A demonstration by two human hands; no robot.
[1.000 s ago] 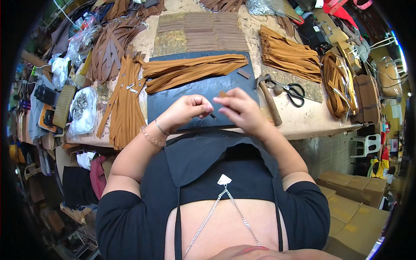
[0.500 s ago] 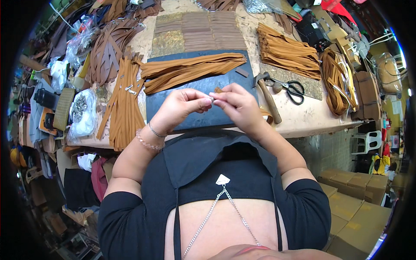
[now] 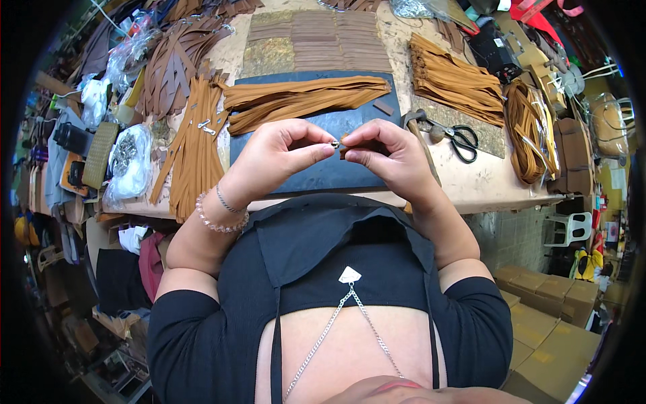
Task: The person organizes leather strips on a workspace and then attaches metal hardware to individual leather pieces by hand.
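My left hand (image 3: 279,153) pinches a small shiny metal piece, which looks like a zipper slider (image 3: 334,143), between thumb and forefinger. Close beside it, my right hand (image 3: 393,153) grips the end of a brown zipper tape (image 3: 345,152); the rest of that strip is hidden by the fingers. Both hands are raised over a dark blue-black mat (image 3: 313,176) at the table's near edge. Across the mat, beyond the hands, lies a bundle of tan-brown zipper tapes (image 3: 303,101). A short brown piece (image 3: 383,107) rests at the mat's right.
Scissors with black handles (image 3: 463,143) and a hammer (image 3: 414,121) lie right of the mat. More tan tapes (image 3: 454,84) are stacked beyond them. On the left, tapes (image 3: 192,161) hang over the edge with silver pulls (image 3: 206,127) on top. Cardboard boxes (image 3: 545,330) stand lower right.
My hands, close together before, have drawn slightly apart, so the metal piece and the tape end now show between the fingertips. The view has shifted a little.
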